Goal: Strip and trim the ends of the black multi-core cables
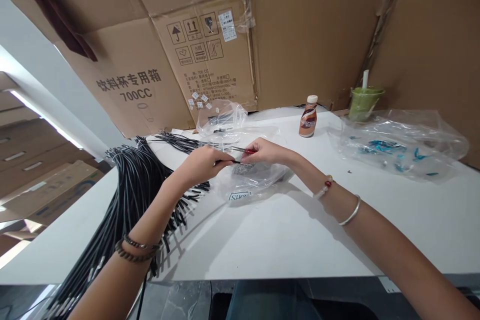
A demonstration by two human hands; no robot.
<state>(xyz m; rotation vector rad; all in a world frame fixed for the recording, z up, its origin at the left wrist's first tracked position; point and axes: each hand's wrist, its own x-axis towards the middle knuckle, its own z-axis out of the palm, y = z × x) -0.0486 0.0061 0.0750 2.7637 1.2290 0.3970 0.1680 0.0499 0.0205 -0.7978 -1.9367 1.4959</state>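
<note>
My left hand [208, 162] is closed on a thin black cable [234, 162], whose end points right toward my other hand. Pinched in my right hand [265, 152] is a slim metal tool with a red part [249, 150]; its shaft points left, and I cannot make out its kind. Both hands meet above a clear plastic bag [258, 187] with small silvery pieces [242, 168] in it, too small to tell apart. A thick bundle of black cables [137, 180] lies under and beside my left forearm, and more cables [178, 141] spread behind my left hand.
Cardboard boxes [307, 40] wall off the back of the white table [300, 240]. A small brown bottle [308, 117] stands behind my right hand. Farther right are a green cup [363, 104] and a clear bag with blue pieces [397, 147]. Cables hang over the left front edge.
</note>
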